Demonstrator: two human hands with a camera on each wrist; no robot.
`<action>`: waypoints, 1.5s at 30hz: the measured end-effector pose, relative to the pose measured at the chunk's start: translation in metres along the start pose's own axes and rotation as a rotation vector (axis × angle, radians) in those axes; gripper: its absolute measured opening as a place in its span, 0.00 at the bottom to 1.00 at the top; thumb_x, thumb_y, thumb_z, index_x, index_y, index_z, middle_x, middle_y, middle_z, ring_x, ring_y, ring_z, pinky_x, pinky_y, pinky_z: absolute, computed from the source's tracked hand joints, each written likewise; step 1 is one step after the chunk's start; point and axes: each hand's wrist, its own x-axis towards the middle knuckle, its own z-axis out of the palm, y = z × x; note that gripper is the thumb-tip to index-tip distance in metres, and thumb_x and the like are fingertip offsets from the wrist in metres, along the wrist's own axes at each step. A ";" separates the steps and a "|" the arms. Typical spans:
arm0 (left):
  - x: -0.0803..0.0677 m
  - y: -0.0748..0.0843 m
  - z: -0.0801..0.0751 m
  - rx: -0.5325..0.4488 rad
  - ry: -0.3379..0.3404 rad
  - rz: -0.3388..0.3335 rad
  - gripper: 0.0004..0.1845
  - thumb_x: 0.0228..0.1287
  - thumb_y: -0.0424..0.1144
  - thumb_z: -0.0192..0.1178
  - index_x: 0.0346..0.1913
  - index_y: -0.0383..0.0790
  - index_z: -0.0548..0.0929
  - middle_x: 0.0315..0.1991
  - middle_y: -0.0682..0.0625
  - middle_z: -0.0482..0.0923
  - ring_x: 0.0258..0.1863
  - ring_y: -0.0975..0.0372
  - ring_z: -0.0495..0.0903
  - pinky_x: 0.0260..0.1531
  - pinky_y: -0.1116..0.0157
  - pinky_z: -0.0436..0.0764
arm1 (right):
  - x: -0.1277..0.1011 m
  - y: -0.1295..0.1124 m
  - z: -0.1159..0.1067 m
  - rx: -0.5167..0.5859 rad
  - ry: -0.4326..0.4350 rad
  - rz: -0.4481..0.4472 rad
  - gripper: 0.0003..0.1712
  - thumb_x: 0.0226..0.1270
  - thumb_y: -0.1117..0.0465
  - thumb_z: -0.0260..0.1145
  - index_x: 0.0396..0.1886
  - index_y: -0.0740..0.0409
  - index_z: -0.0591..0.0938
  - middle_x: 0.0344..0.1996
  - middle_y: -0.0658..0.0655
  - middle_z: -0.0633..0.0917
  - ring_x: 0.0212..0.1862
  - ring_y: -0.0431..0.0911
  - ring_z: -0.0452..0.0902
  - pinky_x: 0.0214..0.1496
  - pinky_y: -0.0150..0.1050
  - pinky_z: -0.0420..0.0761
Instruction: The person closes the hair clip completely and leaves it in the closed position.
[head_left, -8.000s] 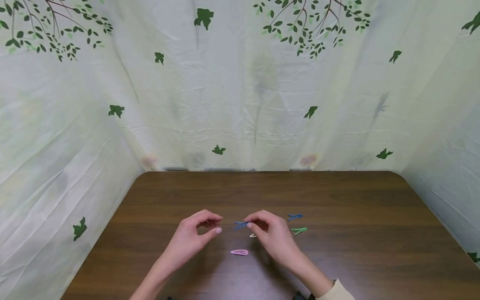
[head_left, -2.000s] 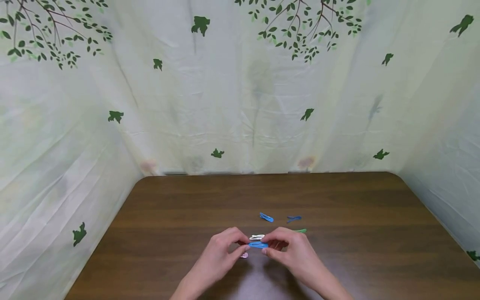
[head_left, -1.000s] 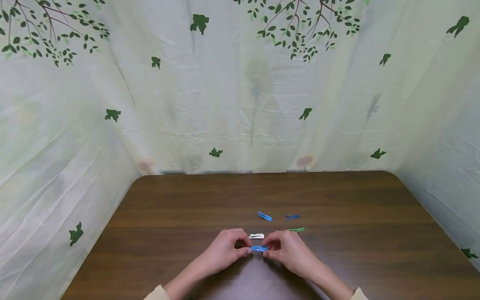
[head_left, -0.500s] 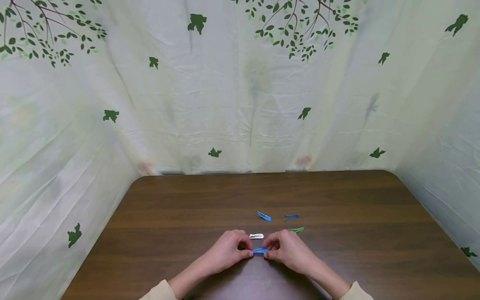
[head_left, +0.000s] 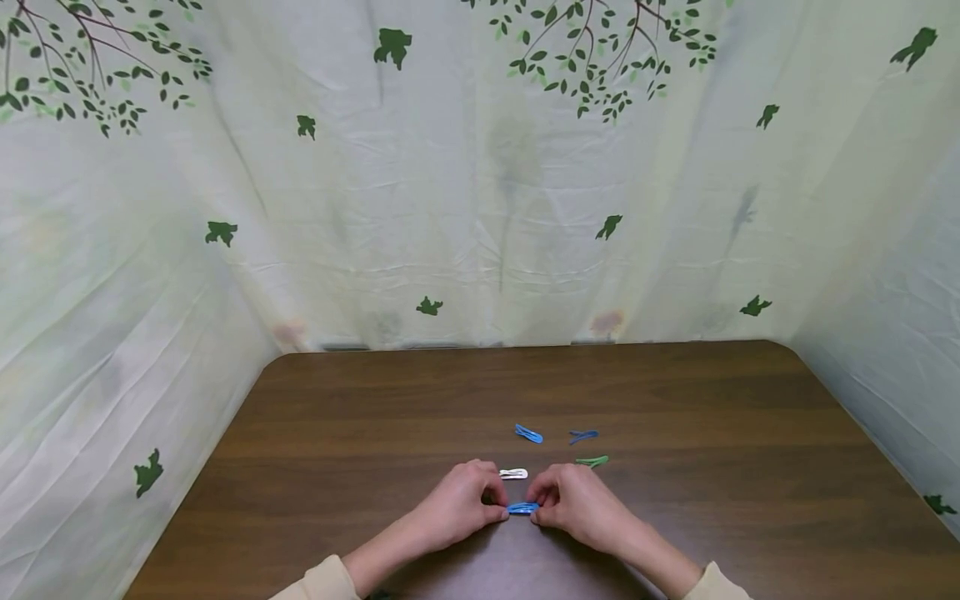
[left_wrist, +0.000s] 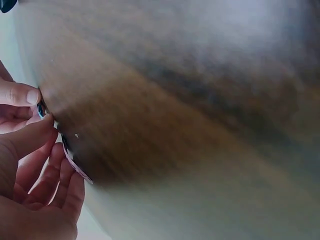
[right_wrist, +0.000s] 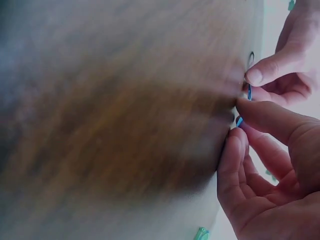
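Left hand (head_left: 463, 504): pinches one blue clip (head_left: 522, 508) at left
Right hand (head_left: 581, 507): pinches its right end
Clip's place: between our hands
Table (head_left: 675, 400): we count two more blue clips (head_left: 528, 433), one white clip (head_left: 514, 474), one green clip (head_left: 593, 461), one pink clip (left_wrist: 76, 167)

Blue clip (head_left: 522, 508), brown wood-grained table (head_left: 420, 417)

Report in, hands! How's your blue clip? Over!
Left hand, right hand pinch opposite ends of bright-blue, elongated hair clip. White, elongated hair clip just beyond, apart, seemingly not blocking.
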 end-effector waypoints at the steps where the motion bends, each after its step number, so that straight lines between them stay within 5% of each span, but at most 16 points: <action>1: 0.000 0.000 0.000 0.004 -0.002 0.001 0.07 0.51 0.35 0.74 0.24 0.48 0.86 0.28 0.64 0.74 0.33 0.70 0.71 0.34 0.72 0.72 | 0.000 0.000 0.000 -0.003 0.001 -0.005 0.09 0.49 0.68 0.76 0.27 0.52 0.85 0.23 0.41 0.79 0.26 0.32 0.74 0.29 0.30 0.76; 12: -0.005 -0.002 -0.001 -0.010 0.009 0.012 0.06 0.52 0.33 0.73 0.27 0.47 0.87 0.30 0.64 0.76 0.36 0.70 0.74 0.38 0.71 0.75 | 0.000 0.000 -0.002 0.010 -0.010 0.000 0.05 0.56 0.63 0.75 0.31 0.51 0.85 0.24 0.40 0.80 0.28 0.33 0.75 0.31 0.31 0.76; 28: 0.001 -0.015 -0.023 -0.144 0.151 -0.150 0.05 0.55 0.29 0.70 0.34 0.40 0.86 0.30 0.58 0.80 0.31 0.67 0.78 0.34 0.67 0.79 | 0.014 0.002 -0.010 -0.027 0.046 0.007 0.05 0.64 0.63 0.70 0.40 0.55 0.85 0.28 0.41 0.82 0.32 0.34 0.77 0.35 0.33 0.77; 33: 0.004 -0.022 -0.027 -0.227 0.080 -0.178 0.05 0.54 0.28 0.70 0.34 0.38 0.86 0.28 0.56 0.80 0.28 0.66 0.78 0.31 0.69 0.78 | 0.022 0.006 -0.011 -0.028 0.015 -0.013 0.07 0.64 0.65 0.69 0.41 0.56 0.86 0.31 0.44 0.83 0.33 0.34 0.77 0.38 0.34 0.78; 45: 0.014 -0.033 -0.029 -0.237 -0.062 -0.112 0.06 0.55 0.27 0.69 0.36 0.37 0.87 0.26 0.54 0.78 0.27 0.65 0.77 0.29 0.70 0.76 | 0.038 0.011 -0.013 -0.052 -0.059 -0.047 0.08 0.64 0.64 0.70 0.43 0.56 0.86 0.34 0.45 0.84 0.34 0.36 0.78 0.39 0.35 0.77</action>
